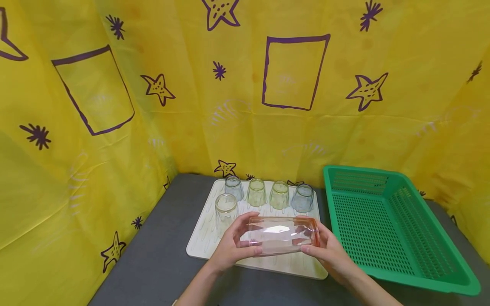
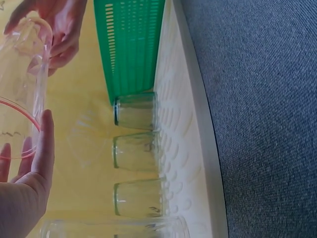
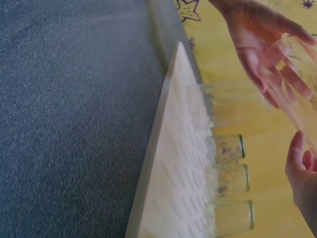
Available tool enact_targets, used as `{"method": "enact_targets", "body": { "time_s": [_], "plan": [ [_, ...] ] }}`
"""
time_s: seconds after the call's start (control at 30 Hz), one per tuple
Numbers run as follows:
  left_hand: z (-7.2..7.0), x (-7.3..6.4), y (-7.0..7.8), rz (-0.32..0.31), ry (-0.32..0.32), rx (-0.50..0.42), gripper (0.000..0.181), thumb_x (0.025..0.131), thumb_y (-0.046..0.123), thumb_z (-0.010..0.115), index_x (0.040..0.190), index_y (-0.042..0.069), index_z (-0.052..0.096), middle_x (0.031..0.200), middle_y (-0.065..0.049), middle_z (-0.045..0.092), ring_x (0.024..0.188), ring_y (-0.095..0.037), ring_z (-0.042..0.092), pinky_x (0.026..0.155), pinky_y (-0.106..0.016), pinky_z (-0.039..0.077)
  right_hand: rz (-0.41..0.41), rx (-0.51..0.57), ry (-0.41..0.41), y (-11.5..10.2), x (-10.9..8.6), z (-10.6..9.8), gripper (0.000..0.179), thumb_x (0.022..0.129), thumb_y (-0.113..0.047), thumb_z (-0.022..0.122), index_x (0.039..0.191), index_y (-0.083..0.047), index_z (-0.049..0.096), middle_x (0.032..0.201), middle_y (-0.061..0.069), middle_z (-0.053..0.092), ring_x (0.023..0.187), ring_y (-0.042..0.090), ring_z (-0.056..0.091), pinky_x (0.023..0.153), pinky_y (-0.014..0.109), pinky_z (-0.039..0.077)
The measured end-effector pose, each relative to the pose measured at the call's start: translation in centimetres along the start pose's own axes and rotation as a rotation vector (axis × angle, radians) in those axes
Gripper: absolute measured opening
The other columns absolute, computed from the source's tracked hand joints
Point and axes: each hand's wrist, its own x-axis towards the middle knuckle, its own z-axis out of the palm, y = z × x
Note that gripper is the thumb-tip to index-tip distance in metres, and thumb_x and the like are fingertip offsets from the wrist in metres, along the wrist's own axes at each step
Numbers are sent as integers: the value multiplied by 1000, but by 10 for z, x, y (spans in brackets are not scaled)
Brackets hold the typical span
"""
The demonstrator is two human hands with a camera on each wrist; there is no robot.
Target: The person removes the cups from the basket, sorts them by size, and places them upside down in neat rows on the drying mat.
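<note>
A tall clear glass with a pinkish tint [image 1: 281,244] lies sideways in the air between my two hands, above the front of a white ribbed tray [image 1: 203,240]. My left hand [image 1: 229,250] grips its left end, thumb on the near side and fingers behind. At the other end my right hand [image 1: 332,251] holds it the same way. In the left wrist view, a pink rim line shows on the glass [image 2: 22,84] near the left fingers. Behind the left hand, a tall clear glass [image 1: 226,208] stands on the tray.
Along the tray's back edge stand several short tinted glasses: a blue one [image 1: 234,189], two green ones [image 1: 256,193] [image 1: 279,195] and another blue one [image 1: 303,199]. Right of the tray is a green perforated basket [image 1: 371,231]. A yellow patterned cloth [image 1: 183,140] hangs behind the grey tabletop [image 1: 153,263].
</note>
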Motion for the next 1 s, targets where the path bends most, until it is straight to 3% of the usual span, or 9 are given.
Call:
{"method": "enact_targets", "body": {
  "time_s": [0.13, 0.23, 0.4, 0.5, 0.6, 0.7, 0.83, 1.0],
  "plan": [
    [-3, -2, 1, -1, 17, 27, 72, 81, 4, 76, 143, 8, 40, 139, -18, 47, 122, -26, 51, 91, -40, 52, 38, -34, 56, -1, 3, 3, 56, 88, 0, 65, 139, -4, 42, 125, 12, 54, 105, 26, 63, 87, 36, 53],
    [-7, -6, 3, 68, 73, 69, 70, 81, 3, 75, 142, 4, 40, 141, -19, 46, 126, -23, 49, 97, -39, 48, 71, -84, 130, -3, 7, 7, 63, 86, 0, 68, 141, 5, 37, 125, 14, 54, 104, 26, 63, 86, 36, 54],
    [-23, -15, 8, 345, 279, 103, 50, 86, -11, 63, 132, -13, 43, 131, -27, 51, 120, -24, 55, 97, -40, 48, 106, -220, 285, -5, 18, 11, 63, 83, -3, 71, 138, 5, 41, 115, 16, 57, 97, 19, 61, 81, 33, 54],
    [-41, -18, 10, 416, 474, 152, 36, 91, -12, 56, 125, -17, 47, 122, -24, 57, 112, -23, 58, 95, -33, 49, 107, -290, 344, -7, 26, 12, 62, 82, -5, 74, 136, 2, 45, 115, 17, 56, 95, 22, 59, 79, 33, 54],
    [-61, -22, 7, 298, 672, 234, 30, 94, -4, 58, 123, -10, 54, 119, -17, 61, 111, -20, 59, 94, -24, 48, 120, -388, 376, -8, 34, 13, 70, 81, -11, 77, 140, 0, 42, 126, 20, 54, 104, 27, 58, 82, 35, 54],
    [-78, -27, 2, 75, 775, 321, 33, 94, 5, 63, 126, -1, 57, 123, -12, 61, 115, -18, 56, 96, -22, 45, 143, -527, 401, -6, 42, 13, 80, 79, -21, 81, 143, -1, 39, 134, 21, 52, 114, 31, 54, 86, 39, 53],
    [-91, -34, -5, -182, 768, 438, 46, 94, 16, 66, 135, 3, 51, 136, -13, 53, 128, -25, 46, 107, -38, 35, 107, -675, 414, 3, 52, 14, 76, 73, -25, 86, 136, -4, 49, 126, 15, 58, 111, 28, 55, 85, 40, 51],
    [-96, -43, -9, -343, 697, 574, 58, 95, 25, 64, 143, 1, 41, 146, -22, 39, 137, -39, 32, 110, -56, 26, 1, -822, 411, 17, 64, 17, 67, 68, -28, 88, 124, -4, 59, 115, 11, 61, 104, 25, 57, 84, 41, 49]
  ]
}}
